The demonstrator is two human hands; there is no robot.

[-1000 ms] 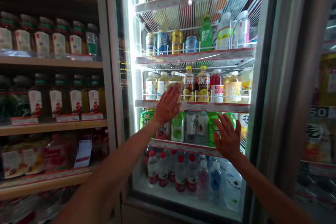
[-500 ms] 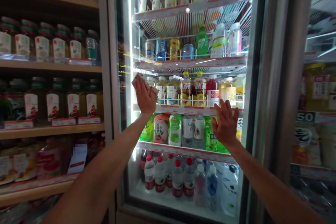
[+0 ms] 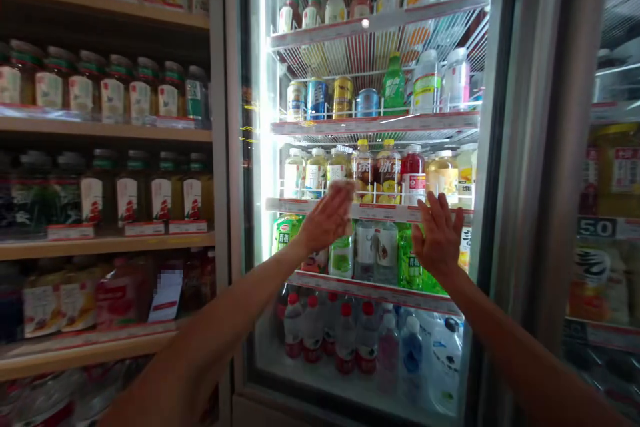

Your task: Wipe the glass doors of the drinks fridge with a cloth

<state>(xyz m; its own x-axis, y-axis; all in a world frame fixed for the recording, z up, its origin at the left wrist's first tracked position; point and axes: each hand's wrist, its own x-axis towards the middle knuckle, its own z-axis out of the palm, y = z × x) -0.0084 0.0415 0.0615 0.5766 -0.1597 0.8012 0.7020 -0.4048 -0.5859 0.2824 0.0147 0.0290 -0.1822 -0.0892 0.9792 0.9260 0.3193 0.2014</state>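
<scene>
My left hand (image 3: pixel 326 219) presses with fingers laid flat over a crumpled pale cloth (image 3: pixel 344 185) against the glass door (image 3: pixel 255 347) of a lit drinks fridge. Motion blurs this hand, and it covers most of the cloth. To the right, my right hand (image 3: pixel 440 233) rests against the same glass with fingers spread and nothing in it. Behind the glass, level with both hands, stand brown tea bottles with yellow caps (image 3: pixel 389 170) and a red drink bottle (image 3: pixel 413 173).
Wooden shelves (image 3: pixel 105 240) with rows of jars stand at the left. A metal door frame (image 3: pixel 540 167) runs up the right side, with another stocked fridge beyond it. Inside the fridge, red-capped bottles (image 3: pixel 345 340) fill the bottom and cans (image 3: pixel 317 99) sit higher up.
My left hand has swept the cloth to the right and slightly down across the glass, from the door's left edge toward its middle. My right hand stays at about the same place on the glass.
</scene>
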